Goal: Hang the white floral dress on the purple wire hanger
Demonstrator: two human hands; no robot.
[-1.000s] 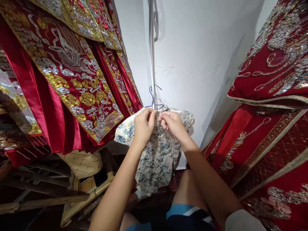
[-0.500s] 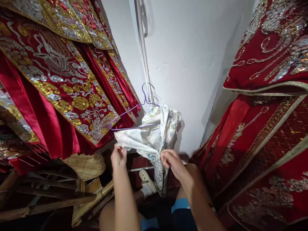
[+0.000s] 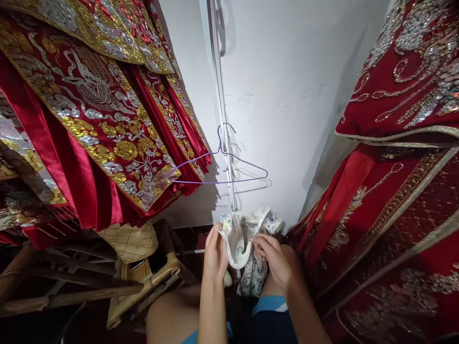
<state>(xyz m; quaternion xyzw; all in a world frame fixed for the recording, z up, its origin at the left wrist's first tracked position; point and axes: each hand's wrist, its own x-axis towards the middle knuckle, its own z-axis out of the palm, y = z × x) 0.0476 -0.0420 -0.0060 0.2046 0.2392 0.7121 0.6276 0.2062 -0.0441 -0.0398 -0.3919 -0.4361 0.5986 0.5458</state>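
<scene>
Below the bare purple wire hanger [image 3: 218,167], both hands bunch a pale floral garment [image 3: 247,248] over the person's lap. Left hand [image 3: 215,253] pinches its cream-lined edge with closed fingers; right hand [image 3: 274,260] grips the crumpled bulk. One loose end dangles toward the floor and could snag the wooden frame [image 3: 143,286] nearby or slip free.

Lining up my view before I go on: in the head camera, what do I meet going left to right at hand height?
Red embroidered garments → quilted beige cushion → left hand → pale patterned garment → right hand → red beaded garments.
</scene>
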